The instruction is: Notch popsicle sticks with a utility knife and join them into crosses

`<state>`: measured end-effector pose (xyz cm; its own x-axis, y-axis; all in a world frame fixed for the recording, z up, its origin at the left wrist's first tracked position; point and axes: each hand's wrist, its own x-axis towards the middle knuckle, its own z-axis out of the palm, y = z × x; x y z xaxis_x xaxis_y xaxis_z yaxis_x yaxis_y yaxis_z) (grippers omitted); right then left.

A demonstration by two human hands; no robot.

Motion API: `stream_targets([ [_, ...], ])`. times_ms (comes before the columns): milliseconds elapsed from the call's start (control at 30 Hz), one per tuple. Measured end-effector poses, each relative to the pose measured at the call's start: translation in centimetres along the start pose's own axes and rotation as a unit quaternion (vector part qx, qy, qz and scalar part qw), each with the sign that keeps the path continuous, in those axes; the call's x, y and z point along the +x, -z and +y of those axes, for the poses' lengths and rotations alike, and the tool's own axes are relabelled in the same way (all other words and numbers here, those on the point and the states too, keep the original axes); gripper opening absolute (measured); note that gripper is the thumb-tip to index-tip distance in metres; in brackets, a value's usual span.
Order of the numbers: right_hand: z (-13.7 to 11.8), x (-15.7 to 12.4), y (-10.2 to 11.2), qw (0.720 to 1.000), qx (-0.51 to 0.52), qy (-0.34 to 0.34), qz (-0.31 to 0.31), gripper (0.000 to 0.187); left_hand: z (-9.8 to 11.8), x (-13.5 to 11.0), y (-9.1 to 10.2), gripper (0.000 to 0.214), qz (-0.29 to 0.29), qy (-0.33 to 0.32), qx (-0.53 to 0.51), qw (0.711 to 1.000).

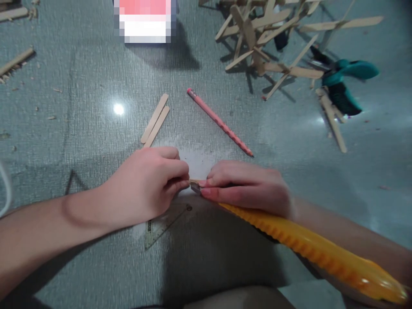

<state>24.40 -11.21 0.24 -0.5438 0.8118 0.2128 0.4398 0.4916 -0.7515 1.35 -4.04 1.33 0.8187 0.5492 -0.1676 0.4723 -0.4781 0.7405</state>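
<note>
My left hand (156,182) is closed, its fingertips pinching one end of a small wooden craft stick (195,180). My right hand (251,184) is closed on the front part of a yellow-handled knife (289,234), whose ridged handle runs back under my right forearm. The knife's short metal blade (195,187) lies against or very near the stick, between the fingertips of both hands. Most of the stick is hidden by my fingers. Below my left hand lies a clear triangular ruler (167,221), partly covered. Fine pale dust surrounds the work spot.
Two craft sticks (157,118) and a pink pencil (222,124) lie just beyond my hands. Back right are a tangle of joined craft sticks (249,32) and teal-handled pliers or cutters (341,73). A blurred-out object (144,21) stands at the back; wood scraps (14,64) lie left.
</note>
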Motion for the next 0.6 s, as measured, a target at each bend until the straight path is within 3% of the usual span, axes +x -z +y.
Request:
stream_targets([
  [100,0.1,0.0,0.2,1.000,0.022,0.006,-0.021,0.009,0.1,0.1,0.1,0.019,-0.003,-0.003,-0.010,1.000],
  [233,-0.5,0.0,-0.2,0.998,-0.007,0.035,0.057,0.008,-0.1,-0.1,0.0,0.020,0.006,-0.044,-0.041,0.998],
  [300,-1.2,-0.2,-0.4,0.986,-0.089,0.097,0.101,0.013,-0.3,-0.5,-0.1,0.017,0.030,-0.083,-0.039,0.995],
  [400,-2.3,-0.9,-0.5,0.937,-0.248,0.220,0.109,0.019,-0.4,-1.1,-0.1,0.011,0.082,-0.180,0.003,0.980],
  [467,-3.1,-1.6,-0.6,0.914,-0.273,0.281,0.104,0.016,-0.1,-1.7,0.1,0.013,0.092,-0.256,0.018,0.962],
  [533,-3.7,-2.1,-0.9,0.957,-0.224,0.165,0.077,0.014,0.6,-2.6,0.1,0.009,0.096,-0.279,0.007,0.955],
  [600,-4.3,-2.4,-1.3,0.985,-0.160,0.046,0.039,0.010,1.6,-3.6,-0.2,0.012,0.156,-0.218,0.022,0.963],
])
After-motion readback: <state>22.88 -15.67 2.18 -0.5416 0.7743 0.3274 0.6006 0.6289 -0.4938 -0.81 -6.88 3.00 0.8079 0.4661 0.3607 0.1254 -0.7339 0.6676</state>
